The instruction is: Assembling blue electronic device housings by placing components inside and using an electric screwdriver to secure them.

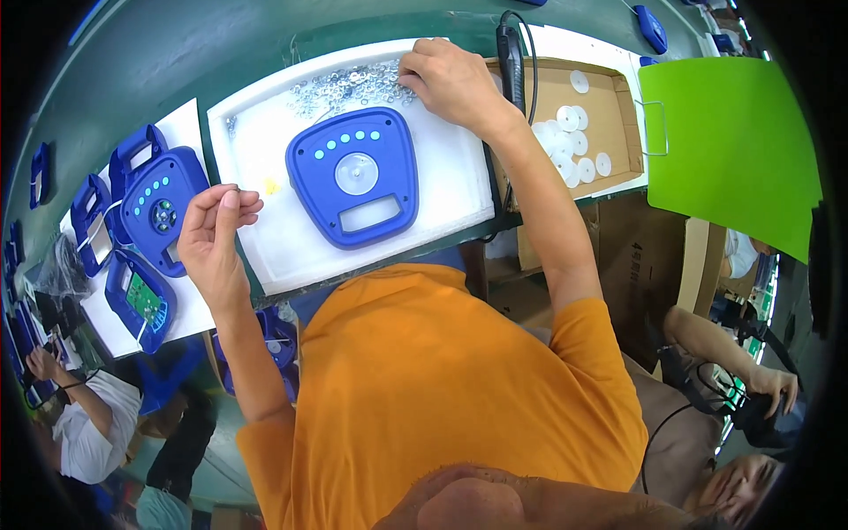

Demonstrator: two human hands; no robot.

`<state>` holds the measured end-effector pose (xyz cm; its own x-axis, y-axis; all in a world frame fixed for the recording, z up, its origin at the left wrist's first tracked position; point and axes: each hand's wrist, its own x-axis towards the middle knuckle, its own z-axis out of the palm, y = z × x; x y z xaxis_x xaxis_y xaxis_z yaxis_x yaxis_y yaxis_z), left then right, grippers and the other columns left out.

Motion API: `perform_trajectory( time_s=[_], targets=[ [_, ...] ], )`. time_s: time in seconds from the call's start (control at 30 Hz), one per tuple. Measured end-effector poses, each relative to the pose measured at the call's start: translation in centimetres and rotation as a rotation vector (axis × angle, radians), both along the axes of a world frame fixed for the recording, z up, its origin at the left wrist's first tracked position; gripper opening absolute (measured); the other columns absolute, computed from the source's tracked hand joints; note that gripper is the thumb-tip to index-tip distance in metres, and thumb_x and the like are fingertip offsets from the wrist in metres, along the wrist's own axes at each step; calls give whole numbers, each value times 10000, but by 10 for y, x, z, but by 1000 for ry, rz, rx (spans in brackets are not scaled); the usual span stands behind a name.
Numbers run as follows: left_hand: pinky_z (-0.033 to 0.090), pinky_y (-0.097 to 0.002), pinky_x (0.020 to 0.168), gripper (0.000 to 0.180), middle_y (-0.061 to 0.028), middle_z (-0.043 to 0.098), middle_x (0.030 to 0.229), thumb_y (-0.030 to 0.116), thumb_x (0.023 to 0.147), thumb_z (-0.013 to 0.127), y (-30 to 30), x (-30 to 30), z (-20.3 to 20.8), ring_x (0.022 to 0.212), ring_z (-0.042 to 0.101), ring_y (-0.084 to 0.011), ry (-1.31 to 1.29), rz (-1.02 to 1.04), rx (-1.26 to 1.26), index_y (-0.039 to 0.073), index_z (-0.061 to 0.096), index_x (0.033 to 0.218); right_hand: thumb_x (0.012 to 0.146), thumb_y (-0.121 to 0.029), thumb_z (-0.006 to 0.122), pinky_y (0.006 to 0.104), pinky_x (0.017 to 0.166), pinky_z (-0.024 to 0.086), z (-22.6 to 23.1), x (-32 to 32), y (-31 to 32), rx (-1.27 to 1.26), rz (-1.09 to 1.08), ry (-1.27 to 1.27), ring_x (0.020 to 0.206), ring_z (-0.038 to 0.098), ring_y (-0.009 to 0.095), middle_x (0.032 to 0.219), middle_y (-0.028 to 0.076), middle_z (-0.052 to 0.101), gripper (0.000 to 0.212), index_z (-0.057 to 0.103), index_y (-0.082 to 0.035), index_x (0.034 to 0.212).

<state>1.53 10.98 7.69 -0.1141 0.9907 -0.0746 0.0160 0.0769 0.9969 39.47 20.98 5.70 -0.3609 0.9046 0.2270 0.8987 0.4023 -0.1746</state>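
A blue plastic housing (311, 163) with a row of light green buttons and a clear round disc (356, 174) lies face up on a white foam tray (450, 190). To its left, my left hand (216, 234) is raised over the tray's edge, thumb and forefinger pinched together on something tiny and dark that I cannot make out. My right hand (449, 81) reaches to the tray's far side, its curled fingertips at a scattered heap of small shiny metal rings or nuts (353, 88). Whatever those fingers grip is hidden.
More blue housings (181, 199) lie on the left, one showing a green circuit board (141, 299). A cardboard box (609, 97) of white discs and a black corded tool (510, 66) are at right, beside a bright green panel (733, 150). Other people sit on both sides.
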Motion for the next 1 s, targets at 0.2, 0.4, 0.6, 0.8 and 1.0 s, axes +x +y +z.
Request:
perform_trajectory(
  time_s=[0.2,0.4,0.6,0.8,1.0],
  targets=[
    [633,-300,826,147,-152,852,1047,97,1133,728,1,1,-1,931,829,-211,-16,-4,12,-14,752,1225,1035,-214,763,475,888,630,3,-2,3,-13,9,-30,1093,737,310,1071,69,742,117,772,-102,1066],
    [629,-298,826,146,-146,851,1046,102,1137,725,2,3,-3,933,826,-208,-40,-26,37,-13,752,1222,1052,-201,741,481,904,621,-2,4,7,-14,30,-30,1086,738,325,1067,100,735,138,755,-71,1097],
    [612,-311,839,183,-142,851,1051,141,1124,752,-1,0,-2,953,823,-220,-3,3,0,-8,759,1232,1086,-202,718,473,887,604,3,9,10,-112,-72,234,1012,761,352,1066,145,793,182,768,-28,1110],
    [605,-317,842,186,-142,852,1051,136,1120,755,-3,0,-3,949,821,-218,-14,-14,13,-8,758,1238,1109,-248,730,372,847,587,17,14,3,-394,-146,656,904,758,230,995,123,826,264,791,7,1137],
    [618,-296,858,151,-128,831,1046,82,1134,725,-5,10,5,940,804,-191,-33,-62,56,-36,754,1225,1109,-177,745,362,911,568,40,-19,-46,-376,103,704,978,708,191,1031,63,757,162,754,-16,1127]
  ],
)
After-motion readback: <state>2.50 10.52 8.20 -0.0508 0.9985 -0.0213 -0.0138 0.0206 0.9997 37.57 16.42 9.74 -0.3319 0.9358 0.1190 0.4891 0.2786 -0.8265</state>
